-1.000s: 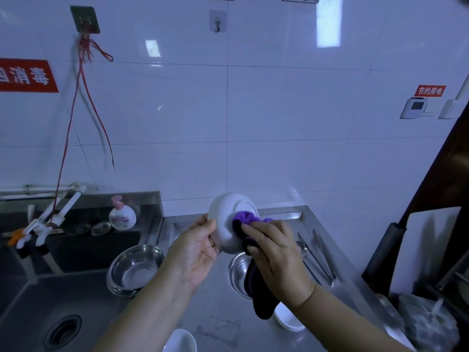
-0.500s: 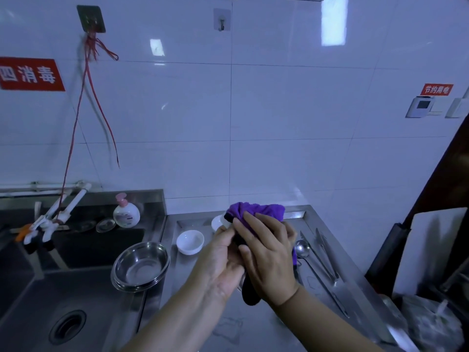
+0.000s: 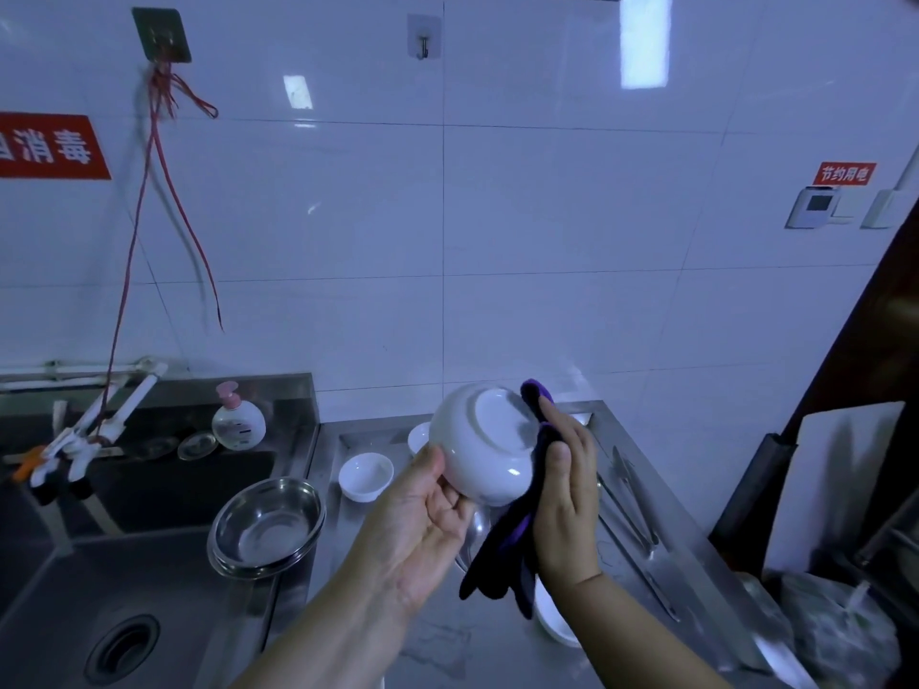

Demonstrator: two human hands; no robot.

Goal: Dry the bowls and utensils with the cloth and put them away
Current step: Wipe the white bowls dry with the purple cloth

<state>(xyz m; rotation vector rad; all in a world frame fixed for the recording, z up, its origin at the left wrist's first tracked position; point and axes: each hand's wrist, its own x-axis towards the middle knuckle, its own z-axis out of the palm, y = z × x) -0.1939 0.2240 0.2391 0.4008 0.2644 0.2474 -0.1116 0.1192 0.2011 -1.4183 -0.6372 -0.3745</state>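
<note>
Left hand [image 3: 422,519] grips a glossy white ceramic bowl [image 3: 485,447] w/ thumb curled on its rounded side, foot ring facing the camera, held above the steel counter [image 3: 437,639]. Right hand [image 3: 567,494] presses a soft purple cloth [image 3: 502,564] vs the bowl's right edge, fingers straight & together, cloth hanging limp below. Left of the bowl: small white bowl [image 3: 366,475], round stainless basin [image 3: 268,527]; right of it, metal tongs [image 3: 631,494] flat on counter.
</note>
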